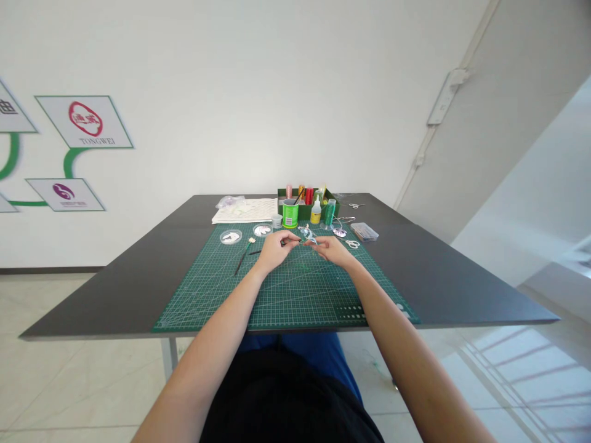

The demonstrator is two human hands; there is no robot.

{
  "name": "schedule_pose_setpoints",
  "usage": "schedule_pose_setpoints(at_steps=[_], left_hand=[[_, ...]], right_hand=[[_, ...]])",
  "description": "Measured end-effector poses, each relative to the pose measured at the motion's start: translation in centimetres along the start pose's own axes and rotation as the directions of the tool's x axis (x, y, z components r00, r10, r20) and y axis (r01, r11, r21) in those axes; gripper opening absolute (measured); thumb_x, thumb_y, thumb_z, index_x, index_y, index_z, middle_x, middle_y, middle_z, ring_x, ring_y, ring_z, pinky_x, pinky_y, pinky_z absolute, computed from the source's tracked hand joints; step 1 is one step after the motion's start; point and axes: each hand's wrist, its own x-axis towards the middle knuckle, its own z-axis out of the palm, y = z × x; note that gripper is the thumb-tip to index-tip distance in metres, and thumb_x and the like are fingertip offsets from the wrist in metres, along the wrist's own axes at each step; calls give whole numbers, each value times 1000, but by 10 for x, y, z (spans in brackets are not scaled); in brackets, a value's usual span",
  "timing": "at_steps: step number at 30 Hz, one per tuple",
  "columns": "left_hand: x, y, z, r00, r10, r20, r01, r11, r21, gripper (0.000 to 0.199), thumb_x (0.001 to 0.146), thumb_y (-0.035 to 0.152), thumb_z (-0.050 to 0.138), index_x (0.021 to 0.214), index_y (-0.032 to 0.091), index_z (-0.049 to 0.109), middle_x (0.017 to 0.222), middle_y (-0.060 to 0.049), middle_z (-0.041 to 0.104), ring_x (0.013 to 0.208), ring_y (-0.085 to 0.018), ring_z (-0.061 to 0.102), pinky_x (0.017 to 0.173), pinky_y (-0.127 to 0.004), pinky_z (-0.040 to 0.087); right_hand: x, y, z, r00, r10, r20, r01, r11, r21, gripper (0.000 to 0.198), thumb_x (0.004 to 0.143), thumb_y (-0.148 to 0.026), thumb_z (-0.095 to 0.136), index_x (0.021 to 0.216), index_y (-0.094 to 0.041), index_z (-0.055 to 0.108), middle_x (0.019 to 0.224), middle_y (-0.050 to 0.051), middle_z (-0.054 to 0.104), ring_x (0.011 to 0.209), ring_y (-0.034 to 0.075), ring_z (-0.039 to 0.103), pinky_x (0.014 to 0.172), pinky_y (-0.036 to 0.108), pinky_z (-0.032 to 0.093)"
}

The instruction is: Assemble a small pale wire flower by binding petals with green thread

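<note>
Above the green cutting mat, my left hand (275,248) is closed in a pinch at the thin green end of a small pale blue and white flower-like ornament (306,232). My right hand (333,250) grips the same ornament from the other side, thumb and fingers pressed together at its lower edge. What exactly lies between the fingertips is too small to make out. Left of my hands, a thin dark stick with a pale tip (244,255) lies on the cutting mat (207,301). Another dark stick (255,252) lies close by my left hand.
Behind my hands stand a green can (290,215), a yellow-labelled glue bottle (316,211), a green thread spool (329,212) and a dark green box (302,212) of spools. Round dishes (231,237) sit left; white-handled scissors (352,244) and a clear case (364,232) lie right.
</note>
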Motion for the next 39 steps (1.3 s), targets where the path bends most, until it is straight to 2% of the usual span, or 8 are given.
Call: schedule_pose_setpoints(at_steps=[8, 13, 22, 39], left_hand=[[1, -1, -2, 997, -14, -72, 15, 1000, 18, 10, 82, 14, 67, 88, 17, 75, 79, -3, 74, 71, -16, 65, 71, -29, 51], [1, 1, -3, 997, -21, -77, 22, 1000, 16, 11, 82, 14, 67, 89, 17, 75, 81, -3, 74, 74, -17, 67, 72, -29, 52], [1, -3, -3, 992, -39, -116, 39, 999, -7, 17, 83, 15, 66, 97, 18, 75, 89, -4, 76, 70, -15, 65, 71, -29, 53], [2, -4, -5, 976, -72, -206, 82, 996, 40, 16, 82, 14, 67, 94, 19, 76, 88, -4, 76, 75, -17, 67, 75, -31, 55]], right_hand=[[-5, -10, 2, 999, -15, 46, 16, 1000, -24, 47, 85, -46, 61, 112, -9, 72, 44, -9, 37, 42, 8, 29, 46, 23, 23], [-6, -13, 2, 998, -12, 65, 14, 999, -34, 46, 86, -44, 59, 113, -8, 71, 42, -9, 38, 41, 8, 31, 46, 23, 25], [-6, -9, 3, 997, -7, 75, 9, 1000, -26, 42, 85, -42, 61, 110, -10, 73, 41, -9, 40, 39, 8, 30, 44, 22, 24], [-6, -10, 3, 993, 18, 117, -13, 999, -45, 42, 83, -41, 60, 107, -9, 74, 41, -8, 42, 39, 8, 32, 44, 22, 25]])
